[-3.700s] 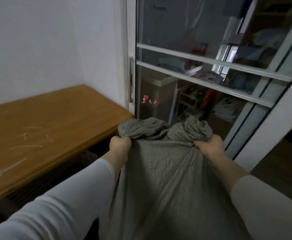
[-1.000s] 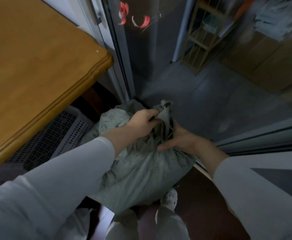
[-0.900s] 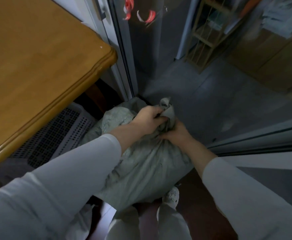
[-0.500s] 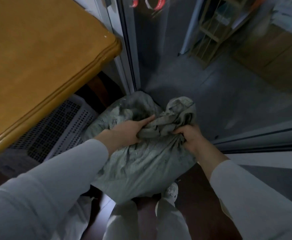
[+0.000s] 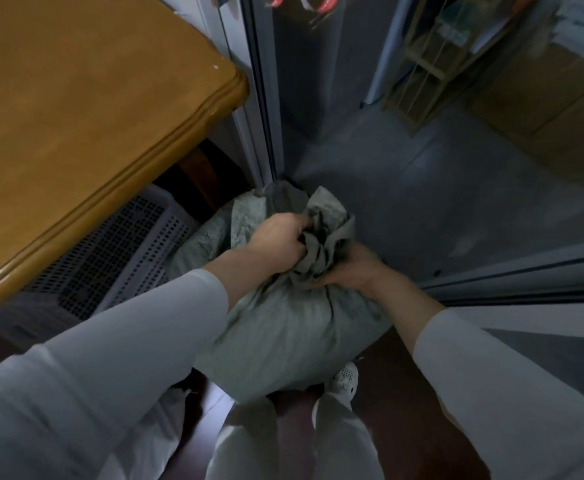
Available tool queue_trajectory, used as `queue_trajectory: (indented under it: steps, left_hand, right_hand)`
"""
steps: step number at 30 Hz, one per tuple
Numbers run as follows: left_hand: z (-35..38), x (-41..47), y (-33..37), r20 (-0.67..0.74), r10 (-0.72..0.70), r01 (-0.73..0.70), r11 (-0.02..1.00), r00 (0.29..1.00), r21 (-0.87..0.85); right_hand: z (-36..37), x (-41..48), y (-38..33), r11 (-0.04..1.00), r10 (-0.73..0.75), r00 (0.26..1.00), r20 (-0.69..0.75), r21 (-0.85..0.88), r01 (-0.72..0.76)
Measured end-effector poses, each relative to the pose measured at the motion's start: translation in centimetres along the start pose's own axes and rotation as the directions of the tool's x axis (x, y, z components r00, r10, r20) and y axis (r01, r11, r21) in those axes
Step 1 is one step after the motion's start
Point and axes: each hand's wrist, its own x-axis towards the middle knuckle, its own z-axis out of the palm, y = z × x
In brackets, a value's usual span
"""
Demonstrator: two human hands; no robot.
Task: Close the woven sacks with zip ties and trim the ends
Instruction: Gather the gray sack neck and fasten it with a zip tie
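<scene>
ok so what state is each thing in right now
sack, on the floor, mouth bunched together, no fastening visible
left hand, gripping the bunched mouth
right hand, gripping the neck just below
basket, partly under the table

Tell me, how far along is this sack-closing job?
Done: the grey woven sack has its mouth gathered into a bunch. In hand: the left hand and right hand both grip that bunch. Left: no zip tie shows on it, so tying and trimming remain.
</scene>
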Motion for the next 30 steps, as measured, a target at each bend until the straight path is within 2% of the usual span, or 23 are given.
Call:
queue_trajectory:
  steps: [2, 4, 5, 6, 8, 10, 13, 16, 18, 22, 24, 26, 28, 30]
  left_hand:
    - [0.0, 0.1, 0.2, -0.004, -0.036, 0.035, 0.996, 0.999, -0.080]
    - [-0.8, 0.0, 0.3, 0.037, -0.063, 0.067, 0.987, 0.997, -0.147]
    - [-1.3, 0.0, 0.0, 0.068, -0.040, 0.050, 0.989, 0.997, -0.141]
    - [-1.8, 0.0, -0.4, 0.089, 0.015, -0.010, 0.998, 0.996, -0.060]
    - [-2.7, 0.4, -1.8, 0.201, 0.070, -0.126, 0.953, 0.977, 0.276]
    - [-3.3, 0.7, -3.0, 0.306, -0.013, -0.154, 0.841, 0.952, 0.518]
    - [-2.9, 0.7, -4.0, 0.379, -0.081, -0.169, 0.796, 0.922, 0.581]
    - [-1.9, 0.4, -4.7, 0.353, -0.022, -0.165, 0.856, 0.935, 0.490]
    - [-1.6, 0.1, -5.0, 0.325, 0.025, -0.144, 0.926, 0.945, 0.348]
    - [-1.1, -0.2, -4.9, 0.329, -0.066, 0.033, 0.994, 0.942, 0.105]
    - [-0.6, -0.2, -4.8, 0.324, -0.121, 0.110, 0.993, 0.938, 0.052]
    - [-1.1, 0.1, -4.5, 0.229, -0.174, 0.190, 0.980, 0.958, -0.050]
    - [-2.1, 0.5, -3.8, 0.111, -0.233, 0.250, 0.952, 0.966, -0.178]
    - [-2.8, 0.9, -2.8, 0.100, -0.202, 0.218, 0.957, 0.974, -0.193]
  right_hand:
    - [0.4, 0.6, -0.4, 0.997, -0.065, 0.988, -0.140, -0.039, 0.060]
    - [0.4, 1.2, -0.2, 0.989, -0.089, 0.946, -0.311, 0.086, 0.121]
    - [0.4, 1.3, -0.1, 0.982, -0.078, 0.934, -0.348, 0.136, 0.132]
    - [0.3, 1.3, 0.0, 0.978, -0.054, 0.934, -0.352, 0.172, 0.121]
    - [0.1, 1.2, 0.2, 0.968, -0.018, 0.941, -0.338, 0.228, 0.101]
    - [-0.1, 1.1, 0.5, 0.955, 0.017, 0.938, -0.347, 0.285, 0.088]
    - [-0.3, 1.1, 1.0, 0.920, 0.081, 0.932, -0.354, 0.385, 0.066]
    - [-0.4, 1.2, 0.7, 0.903, 0.114, 0.928, -0.354, 0.427, 0.052]
    - [-0.5, 1.4, 0.6, 0.884, 0.113, 0.933, -0.341, 0.462, 0.062]
    - [-0.5, 1.8, 0.3, 0.883, 0.107, 0.933, -0.343, 0.465, 0.070]
    - [-0.5, 2.0, 0.1, 0.910, 0.096, 0.934, -0.344, 0.411, 0.058]
    - [-0.6, 2.0, -0.1, 0.933, 0.067, 0.950, -0.304, 0.356, 0.048]
    - [-0.6, 1.9, -0.7, 0.955, 0.019, 0.981, -0.195, 0.294, 0.040]
    - [-0.3, 2.0, -1.7, 0.993, -0.017, 0.998, -0.067, 0.119, 0.025]
